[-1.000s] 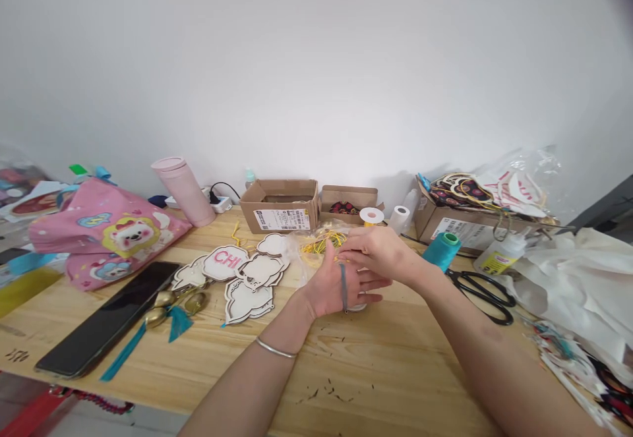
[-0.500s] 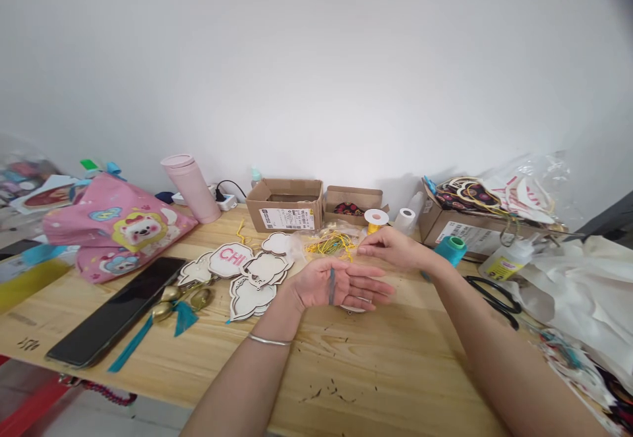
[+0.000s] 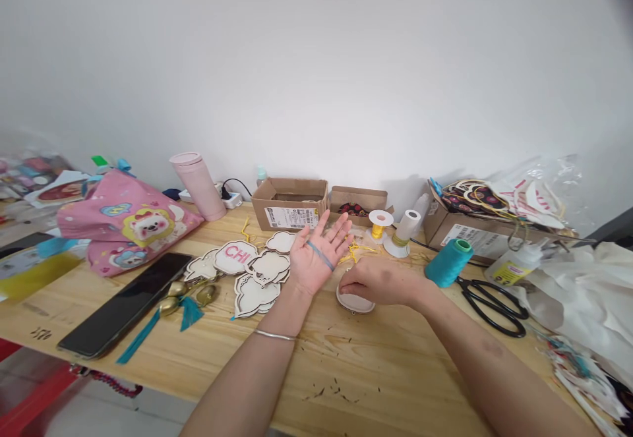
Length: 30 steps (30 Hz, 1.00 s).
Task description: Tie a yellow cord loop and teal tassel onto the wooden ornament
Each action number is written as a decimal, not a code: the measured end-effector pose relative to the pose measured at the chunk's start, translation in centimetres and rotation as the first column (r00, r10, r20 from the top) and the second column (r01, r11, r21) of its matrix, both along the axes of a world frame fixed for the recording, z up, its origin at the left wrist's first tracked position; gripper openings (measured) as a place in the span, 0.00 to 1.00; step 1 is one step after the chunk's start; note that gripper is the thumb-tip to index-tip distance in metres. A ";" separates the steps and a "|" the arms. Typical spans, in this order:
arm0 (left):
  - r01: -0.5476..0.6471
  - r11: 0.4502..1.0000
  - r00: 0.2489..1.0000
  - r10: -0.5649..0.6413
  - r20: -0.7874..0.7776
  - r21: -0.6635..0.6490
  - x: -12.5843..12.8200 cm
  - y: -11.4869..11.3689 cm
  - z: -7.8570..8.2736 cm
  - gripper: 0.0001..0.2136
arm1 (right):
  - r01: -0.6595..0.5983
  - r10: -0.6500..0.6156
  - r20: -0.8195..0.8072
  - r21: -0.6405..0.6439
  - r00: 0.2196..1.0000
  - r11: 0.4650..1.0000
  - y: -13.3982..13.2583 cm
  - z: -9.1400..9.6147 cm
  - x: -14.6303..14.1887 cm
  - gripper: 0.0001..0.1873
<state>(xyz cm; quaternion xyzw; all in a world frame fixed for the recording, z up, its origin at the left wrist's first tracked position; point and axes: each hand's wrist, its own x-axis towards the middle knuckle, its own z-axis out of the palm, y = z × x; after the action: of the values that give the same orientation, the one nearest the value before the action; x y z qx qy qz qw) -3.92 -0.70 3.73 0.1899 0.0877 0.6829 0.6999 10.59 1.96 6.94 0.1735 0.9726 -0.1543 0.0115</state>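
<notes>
One wooden table (image 3: 405,371); work on it judged partway, thread being wound into a band, with no tie visible. Two hands: the left hand (image 3: 317,260) palm up, fingers spread, gripping nothing; the right hand (image 3: 378,282) curled over a white plaque (image 3: 353,304) (whether it pinches thread or touches the plaque, cannot tell). One pair of black-handled scissors (image 3: 520,315). One teal thread cone (image 3: 445,265). One grey-blue thread band (image 3: 320,256), around the left palm.

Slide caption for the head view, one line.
Open left hand with a blue-grey strand across it; curled right hand partly hiding a pale plaque.
</notes>
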 end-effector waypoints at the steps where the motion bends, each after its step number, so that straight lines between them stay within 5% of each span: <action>1: 0.007 1.000 1.000 -0.007 -0.004 -0.012 0.0 0.0 -0.1 0.26 | 0.021 -0.021 0.001 0.053 1.000 0.998 -0.4 0.6 0.1 0.12; 10: 0.348 0.930 0.916 -0.365 -0.167 -0.122 1.2 -0.4 -0.7 0.36 | 0.142 -0.106 -0.137 0.283 0.985 0.949 -1.0 4.0 2.0 0.09; 15: 0.560 0.821 0.767 -0.565 -0.303 -0.113 2.5 -0.7 -2.0 0.42 | 0.189 -0.098 -0.295 0.298 0.951 0.936 0.1 3.6 1.9 0.07; 20: 0.655 0.752 0.674 -0.625 -0.393 -0.073 3.0 -1.0 -2.0 0.38 | 0.217 -0.102 -0.374 0.279 0.922 0.935 0.9 2.5 1.3 0.09; 25: 0.768 0.639 0.565 -0.708 -0.424 -0.043 2.5 -1.1 -1.5 0.26 | 0.203 -0.124 -0.345 0.205 0.930 0.957 2.0 1.2 1.2 0.08; 30: 0.819 0.570 0.488 -0.751 -0.445 -0.065 1.2 -1.2 -0.5 0.23 | 0.072 -0.092 -0.311 -0.076 0.946 0.995 3.5 -0.3 1.7 0.12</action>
<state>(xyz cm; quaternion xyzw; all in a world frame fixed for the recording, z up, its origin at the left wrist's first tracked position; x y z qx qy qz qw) -2.69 -1.86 3.24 0.4062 0.0876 0.2323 0.8794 12.29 5.46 6.65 0.1864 0.9486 -0.2113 -0.1441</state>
